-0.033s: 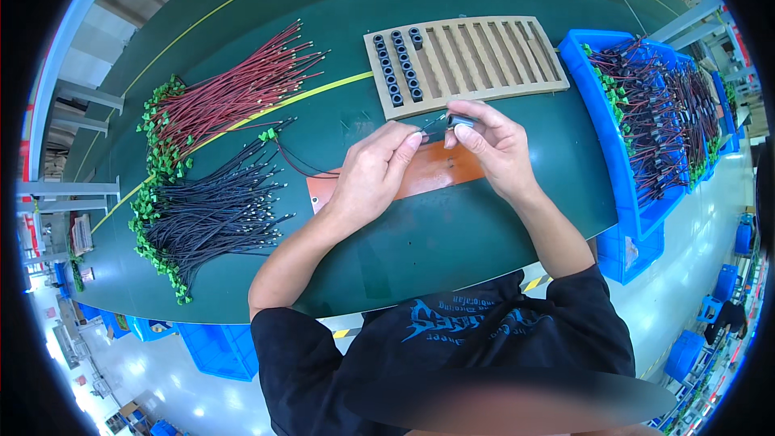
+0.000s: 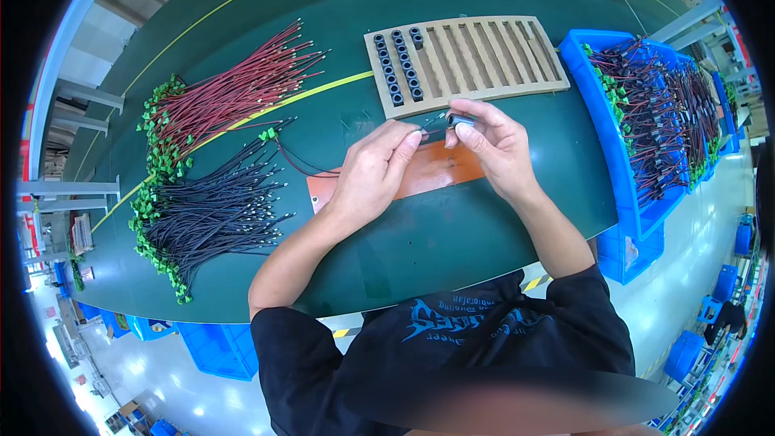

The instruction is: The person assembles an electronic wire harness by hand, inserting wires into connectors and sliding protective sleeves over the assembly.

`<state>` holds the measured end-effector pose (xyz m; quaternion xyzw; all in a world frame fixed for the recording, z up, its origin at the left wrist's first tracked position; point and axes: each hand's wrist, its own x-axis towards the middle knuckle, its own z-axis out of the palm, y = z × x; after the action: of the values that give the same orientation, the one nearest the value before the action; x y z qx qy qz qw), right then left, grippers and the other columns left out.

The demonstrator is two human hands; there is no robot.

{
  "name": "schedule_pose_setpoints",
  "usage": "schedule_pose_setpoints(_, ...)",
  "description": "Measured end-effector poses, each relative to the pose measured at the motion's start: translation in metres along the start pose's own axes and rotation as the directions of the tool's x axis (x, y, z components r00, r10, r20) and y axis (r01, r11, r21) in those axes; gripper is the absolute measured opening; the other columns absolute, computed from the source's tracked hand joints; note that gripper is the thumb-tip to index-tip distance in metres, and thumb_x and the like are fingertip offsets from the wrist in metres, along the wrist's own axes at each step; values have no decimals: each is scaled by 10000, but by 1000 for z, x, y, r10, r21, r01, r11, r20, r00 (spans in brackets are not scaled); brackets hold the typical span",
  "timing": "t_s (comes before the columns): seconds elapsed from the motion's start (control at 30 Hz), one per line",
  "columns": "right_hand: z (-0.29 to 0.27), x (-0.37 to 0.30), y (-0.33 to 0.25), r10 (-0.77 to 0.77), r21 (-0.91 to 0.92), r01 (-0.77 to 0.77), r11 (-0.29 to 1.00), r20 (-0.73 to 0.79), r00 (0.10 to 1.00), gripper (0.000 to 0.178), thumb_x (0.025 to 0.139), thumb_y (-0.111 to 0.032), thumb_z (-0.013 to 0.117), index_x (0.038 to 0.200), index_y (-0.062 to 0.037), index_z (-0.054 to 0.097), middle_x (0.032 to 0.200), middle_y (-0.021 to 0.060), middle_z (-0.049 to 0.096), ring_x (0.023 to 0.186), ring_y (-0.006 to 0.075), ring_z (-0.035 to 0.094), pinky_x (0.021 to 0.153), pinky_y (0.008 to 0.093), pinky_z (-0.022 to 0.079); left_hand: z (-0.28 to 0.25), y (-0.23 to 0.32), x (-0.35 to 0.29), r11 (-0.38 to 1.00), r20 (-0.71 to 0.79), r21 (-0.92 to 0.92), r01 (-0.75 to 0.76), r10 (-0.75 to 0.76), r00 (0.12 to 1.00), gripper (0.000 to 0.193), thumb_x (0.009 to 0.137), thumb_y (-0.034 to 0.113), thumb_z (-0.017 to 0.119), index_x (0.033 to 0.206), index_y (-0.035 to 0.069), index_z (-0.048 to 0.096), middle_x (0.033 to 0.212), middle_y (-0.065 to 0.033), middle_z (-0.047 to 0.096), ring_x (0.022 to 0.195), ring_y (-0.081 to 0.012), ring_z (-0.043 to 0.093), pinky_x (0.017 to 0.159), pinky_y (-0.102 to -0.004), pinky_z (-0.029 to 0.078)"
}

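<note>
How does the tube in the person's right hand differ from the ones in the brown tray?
The held tube is pinched by the right hand, while the tray tubes sit in slots of the brown tray. The held tube is tipped on its side; the tray tubes show round open ends facing up. The held tube is single; the tray tubes form rows. Both are dark.

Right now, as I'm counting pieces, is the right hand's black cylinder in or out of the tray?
Out. The right hand holds the cylinder on the near side of the tray.
</note>
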<state>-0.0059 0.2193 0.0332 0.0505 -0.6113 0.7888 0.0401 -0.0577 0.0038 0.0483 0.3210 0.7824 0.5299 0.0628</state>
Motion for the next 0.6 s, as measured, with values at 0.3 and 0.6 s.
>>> schedule_pose_setpoints(0.3,7,0,0,-11,40,13,999,-33,999,370,983,-29,631,1338,39,553,1126,103,614,948,153,652,875,298,550,-2,-1,1,999,-90,23,-32,34,995,209,1036,137,551,1073,-35,663,903,-143,642,803,-258,633,726,-346,501)
schedule_pose_setpoints(0.6,1,3,-2,-50,-40,49,998,-30,998,467,939,26,656,1362,8,460,1169,148,642,991,178,644,865,319,549,0,6,0,990,70,132,-49,40,997,182,1015,141,563,1073,-3,658,876,-176,604,794,-394,629,679,-465,503)
